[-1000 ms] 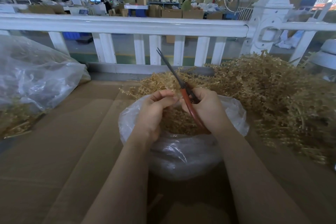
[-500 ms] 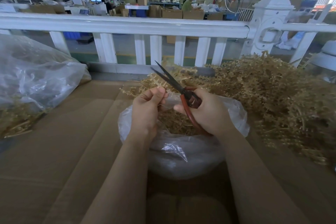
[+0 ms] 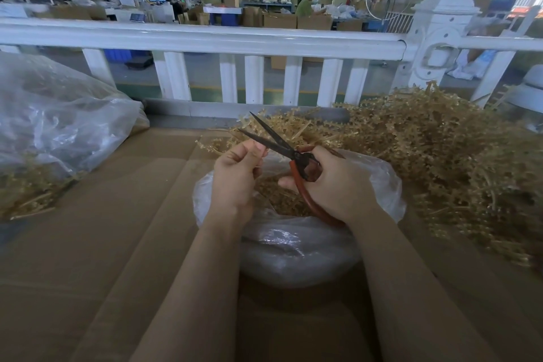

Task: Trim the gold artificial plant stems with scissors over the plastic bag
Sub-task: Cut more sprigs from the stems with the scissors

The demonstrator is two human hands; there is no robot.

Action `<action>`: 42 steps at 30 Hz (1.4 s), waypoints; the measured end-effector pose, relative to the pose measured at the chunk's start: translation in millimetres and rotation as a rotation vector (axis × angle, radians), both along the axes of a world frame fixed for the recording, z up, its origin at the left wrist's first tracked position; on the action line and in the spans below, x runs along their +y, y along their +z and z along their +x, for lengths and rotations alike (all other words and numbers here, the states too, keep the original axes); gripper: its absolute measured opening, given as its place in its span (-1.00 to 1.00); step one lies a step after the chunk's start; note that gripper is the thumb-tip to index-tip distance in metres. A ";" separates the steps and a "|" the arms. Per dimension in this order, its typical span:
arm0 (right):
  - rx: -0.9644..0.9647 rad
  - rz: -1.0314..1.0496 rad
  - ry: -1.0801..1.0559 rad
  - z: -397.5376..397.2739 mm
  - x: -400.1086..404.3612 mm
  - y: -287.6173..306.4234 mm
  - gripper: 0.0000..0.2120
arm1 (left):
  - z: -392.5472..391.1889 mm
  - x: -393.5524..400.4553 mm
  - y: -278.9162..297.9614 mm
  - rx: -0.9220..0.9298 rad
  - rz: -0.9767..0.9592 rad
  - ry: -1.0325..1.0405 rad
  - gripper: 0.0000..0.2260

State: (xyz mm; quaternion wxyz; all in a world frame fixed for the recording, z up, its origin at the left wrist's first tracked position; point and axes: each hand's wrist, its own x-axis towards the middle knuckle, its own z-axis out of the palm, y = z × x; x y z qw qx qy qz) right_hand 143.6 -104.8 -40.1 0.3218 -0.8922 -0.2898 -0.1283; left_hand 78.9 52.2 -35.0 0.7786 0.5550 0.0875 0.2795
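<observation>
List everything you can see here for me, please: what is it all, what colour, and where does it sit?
scissors: one, dark blades spread apart, red handles, held above the small bag
small plastic bag: one, clear, centre, holds gold trimmings
gold plant stems: one big pile, right of the bag
large plastic bag: one, clear, far left, gold stems under it
cardboard surface: brown, underneath everything
railing: one, white, across the back
workshop beyond: cardboard boxes, screens, people working, far off
left hand: one, fingers curled by the blades; what it pinches is too small to tell
right hand: one, grips the scissors handles
</observation>
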 end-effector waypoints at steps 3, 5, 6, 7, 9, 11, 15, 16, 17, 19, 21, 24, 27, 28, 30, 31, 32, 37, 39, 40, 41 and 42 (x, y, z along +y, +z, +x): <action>-0.019 0.003 -0.014 -0.2 0.2 -0.5 -0.43 | -1.5 -1.1 1.1 -0.011 -0.057 -0.029 -0.66; -0.021 0.002 -0.020 0.0 0.3 -0.9 -0.40 | -2.2 -2.3 2.1 -0.014 -0.088 -0.037 -0.75; -0.023 -0.001 -0.021 -0.2 0.2 -0.9 -0.40 | -2.5 -2.6 2.8 -0.015 -0.104 -0.042 -0.80; -0.029 -0.004 -0.023 -0.6 0.3 -0.7 -0.40 | -2.5 -2.7 3.2 -0.016 -0.120 -0.050 -0.83; -0.064 -0.012 -0.034 -2.0 0.7 0.3 -0.43 | -2.5 -2.5 4.0 -0.020 -0.156 -0.068 -0.87; -0.093 -0.011 -0.046 -3.8 1.2 1.6 -0.46 | -2.5 -2.6 4.6 -0.022 -0.184 -0.076 -0.89; -0.131 0.012 -0.057 -7.2 1.4 2.8 -0.53 | -2.4 -3.5 5.8 -0.023 -0.214 -0.073 -0.88; -0.141 0.020 -0.061 -8.1 1.6 3.0 -0.54 | -2.4 -3.3 6.0 -0.027 -0.223 -0.074 -0.88; -0.150 0.031 -0.064 -8.7 1.9 3.1 -0.55 | -2.5 -3.0 6.1 -0.030 -0.230 -0.077 -0.88; -0.171 0.054 -0.061 -9.7 2.6 2.8 -0.56 | -2.7 -2.4 6.0 -0.035 -0.239 -0.080 -0.88; -0.189 0.069 -0.053 -9.7 2.9 2.3 -0.56 | -2.7 -2.3 5.9 -0.034 -0.244 -0.074 -0.89; -0.189 0.066 -0.042 -8.8 1.6 1.7 -0.52 | -2.4 -2.5 5.7 -0.026 -0.240 -0.058 -0.89; -0.181 0.063 -0.032 -7.5 0.8 1.4 -0.46 | -2.8 -2.5 5.6 -0.031 -0.225 -0.056 -0.91; -0.178 0.063 -0.033 -7.3 0.9 1.6 -0.44 | -3.0 -2.3 5.5 -0.034 -0.214 -0.053 -0.91; -0.182 0.048 -0.041 -6.4 1.0 1.9 -0.39 | -3.4 -1.8 5.5 -0.033 -0.172 -0.035 -0.89; -0.187 0.035 -0.048 -5.7 0.8 2.1 -0.37 | -3.5 -1.6 5.5 -0.029 -0.152 -0.021 -0.88; -0.189 0.021 -0.054 -5.2 0.2 2.1 -0.35 | -3.6 -1.6 5.5 -0.023 -0.136 -0.006 -0.86; -0.185 -0.020 -0.062 -6.6 0.1 3.0 -0.40 | -2.5 -2.9 5.1 -0.011 -0.050 0.052 -0.77; -0.107 0.020 -0.060 -6.8 0.7 3.0 -0.46 | -2.2 -3.1 4.9 -0.007 -0.052 0.049 -0.82; -0.058 0.062 -0.060 -6.3 1.4 3.3 -0.49 | -2.0 -3.0 4.9 -0.003 -0.058 0.041 -0.83; -0.011 0.117 -0.060 -5.5 2.3 4.0 -0.49 | -1.7 -3.3 4.8 0.005 -0.063 0.028 -0.85; 0.036 0.183 -0.057 -5.0 3.6 5.3 -0.47 | -1.5 -3.9 4.6 0.017 -0.062 0.012 -0.86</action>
